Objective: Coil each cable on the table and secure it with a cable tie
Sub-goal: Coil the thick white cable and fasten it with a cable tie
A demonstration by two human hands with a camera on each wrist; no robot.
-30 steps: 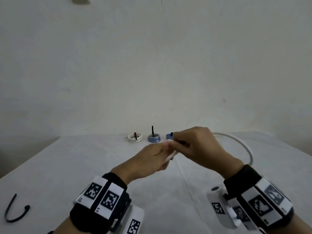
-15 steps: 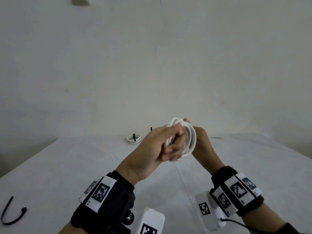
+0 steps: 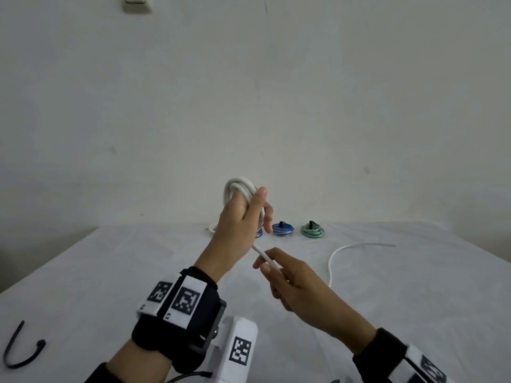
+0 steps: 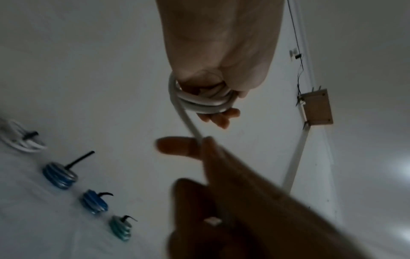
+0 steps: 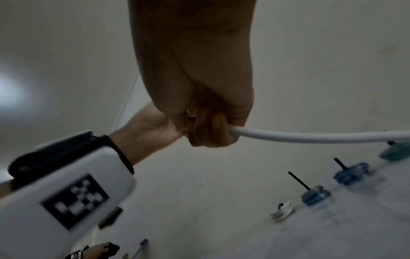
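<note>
Your left hand [image 3: 240,217] grips white cable [image 3: 238,187] loops raised above the desk [image 3: 110,272]; your right hand [image 3: 293,283] pinches the strand below them. Its tail trails right; a black cable tie [image 3: 19,352] lies far left.

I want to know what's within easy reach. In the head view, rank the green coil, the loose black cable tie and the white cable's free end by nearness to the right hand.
From the right hand:
1. White cable's free end, on the table to its right.
2. Green coil, farther back by the wall.
3. Loose black cable tie, far left, near the table's front edge.
</note>
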